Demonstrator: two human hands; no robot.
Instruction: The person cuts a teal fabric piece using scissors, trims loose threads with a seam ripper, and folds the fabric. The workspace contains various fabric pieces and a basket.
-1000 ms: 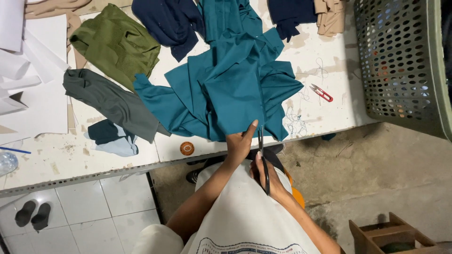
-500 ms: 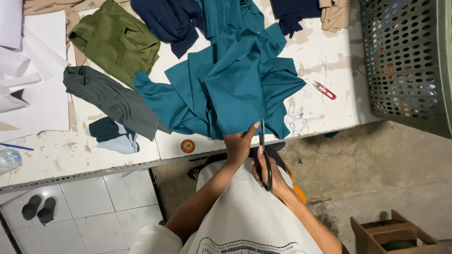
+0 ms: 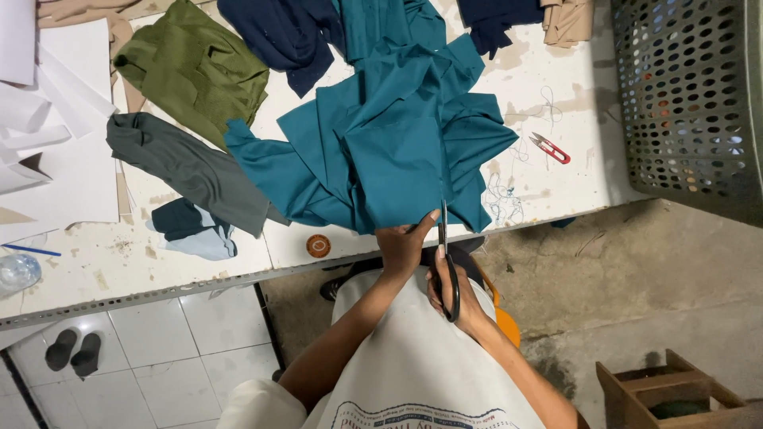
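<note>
- White, stained worktop (image 3: 556, 171) filled the upper part of the view, with bare concrete floor below the hands on the right.
- Black scissors (image 3: 447, 258) lay in the right hand (image 3: 455, 292), fingers closed through the handles; their long axis ran straight away from the person, blades pointing into the cloth edge.
- Teal fabric (image 3: 389, 151) was spread just beyond both hands, its near edge at the table's rim.
- Left hand (image 3: 404, 242) gripped that near edge, touching the fabric just left of the blades.
- Small orange disc (image 3: 318, 245) sat near the left hand, further left.
- Red thread snips (image 3: 549, 148) lay to the right, beyond the right hand, well apart.
- Grey cloth (image 3: 191, 171), olive cloth (image 3: 195, 71) and navy cloth (image 3: 290, 36) lay farther left and beyond.
- Perforated grey basket (image 3: 683, 95) stood far right.
</note>
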